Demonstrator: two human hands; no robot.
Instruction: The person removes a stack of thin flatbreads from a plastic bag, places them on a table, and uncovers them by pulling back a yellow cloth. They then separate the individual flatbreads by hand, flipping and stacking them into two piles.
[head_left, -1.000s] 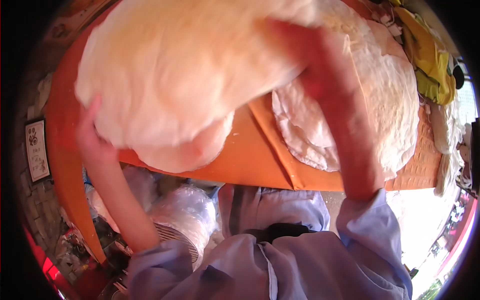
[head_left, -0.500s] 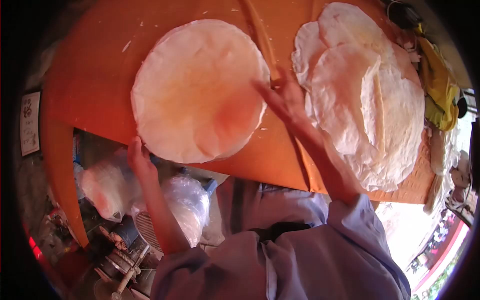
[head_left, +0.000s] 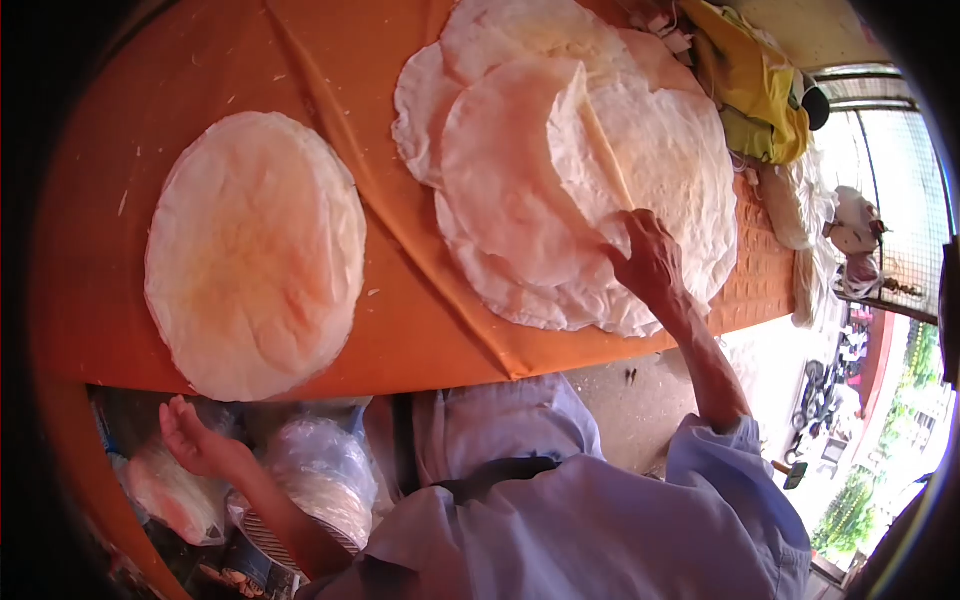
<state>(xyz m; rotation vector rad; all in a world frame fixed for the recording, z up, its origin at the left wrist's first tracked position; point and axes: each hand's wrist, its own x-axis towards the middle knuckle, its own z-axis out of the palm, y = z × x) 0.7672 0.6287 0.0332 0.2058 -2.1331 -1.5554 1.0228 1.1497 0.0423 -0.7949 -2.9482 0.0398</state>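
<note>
A neat round stack of thin flatbreads [head_left: 250, 250] lies on the orange-covered table [head_left: 420, 300] at the left. To its right spreads a looser, overlapping pile of flatbreads [head_left: 670, 150]. On top of that pile, one flatbread [head_left: 510, 180] has its right edge folded up. My right hand [head_left: 650, 265] is closed at the lower end of this fold, thumb and fingers pinching the edge. Just below the round stack, at the table's front edge, my left hand [head_left: 195, 440] is open with fingers stretched and holds nothing.
Plastic-wrapped bundles [head_left: 320, 465] sit below the table at the left. A yellow cloth [head_left: 750, 80] and white plastic bags [head_left: 800, 200] lie along the right side. A ridge in the table cover [head_left: 390, 220] runs between the two piles.
My right hand has gone from the round stack to the loose pile and taken hold of a flatbread's edge. My left hand has come off the stack's rim. The view has shifted right.
</note>
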